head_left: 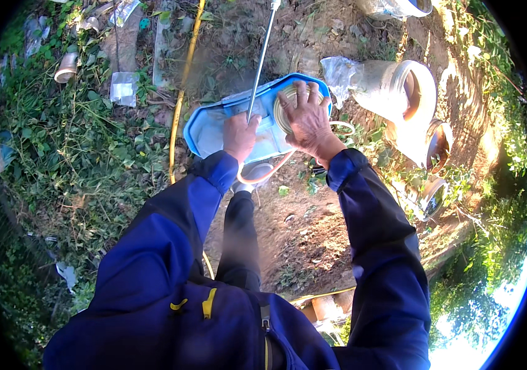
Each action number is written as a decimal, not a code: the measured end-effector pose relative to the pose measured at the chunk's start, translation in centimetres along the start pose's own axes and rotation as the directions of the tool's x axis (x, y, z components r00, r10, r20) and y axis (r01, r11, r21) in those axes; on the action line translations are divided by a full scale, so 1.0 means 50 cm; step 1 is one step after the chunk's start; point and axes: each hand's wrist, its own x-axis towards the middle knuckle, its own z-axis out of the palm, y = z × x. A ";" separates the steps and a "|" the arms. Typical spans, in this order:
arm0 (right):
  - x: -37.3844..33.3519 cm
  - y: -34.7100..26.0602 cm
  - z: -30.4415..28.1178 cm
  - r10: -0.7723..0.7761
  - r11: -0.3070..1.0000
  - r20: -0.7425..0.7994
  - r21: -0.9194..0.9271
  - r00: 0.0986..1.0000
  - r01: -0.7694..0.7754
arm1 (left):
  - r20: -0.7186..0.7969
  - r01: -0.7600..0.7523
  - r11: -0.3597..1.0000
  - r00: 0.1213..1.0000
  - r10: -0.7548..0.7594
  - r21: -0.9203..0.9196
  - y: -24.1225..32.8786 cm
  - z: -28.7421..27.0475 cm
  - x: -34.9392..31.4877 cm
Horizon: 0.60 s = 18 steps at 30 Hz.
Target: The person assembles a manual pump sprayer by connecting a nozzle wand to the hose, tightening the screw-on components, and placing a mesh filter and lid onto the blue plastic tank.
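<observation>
The blue tank [205, 131] is set on the ground at the far side of the person's feet, just beyond a pale shoe [262, 171]. A thin metal wand [263, 58] is grasped by the left hand [240, 135], its fingers closed about the near end over the tank. The right hand [310, 120] is laid with fingers spread across a round, yellowish lid [280, 117] at the tank's right end; whether the lid's rim is gripped cannot be told, and much of the lid is hidden.

The near side of the tank is crossed by a pinkish hose [276, 169], curved below both hands. To the left, a yellow hose [180, 105] is stretched from near to far, with green plants [91, 135] and a small pot [66, 68] beyond it. To the right, a large pale jar [414, 89] is tipped on its side, its mouth turned right, with a clear plastic bag [339, 75] beside it.

The tank's long axis is laid left to right, its right end slightly farther. The wand is pointed far and slightly right. A pale label is seen on a clear packet [123, 89] at far left, its detail too small to be read.
</observation>
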 end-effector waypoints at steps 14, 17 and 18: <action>-0.019 0.046 0.028 -0.234 0.971 -0.192 -0.089 0.953 0.220 | -0.016 -0.004 0.995 1.000 0.002 -0.099 -0.045 0.022 0.008; -0.023 -0.001 0.029 0.262 0.953 -0.204 0.212 0.943 -0.218 | -0.019 -0.011 1.000 1.000 0.011 -0.028 -0.021 0.012 0.005; -0.018 -0.018 0.025 0.327 0.932 -0.167 0.217 0.930 -0.289 | -0.024 -0.015 1.000 1.000 0.016 0.010 -0.012 0.009 0.002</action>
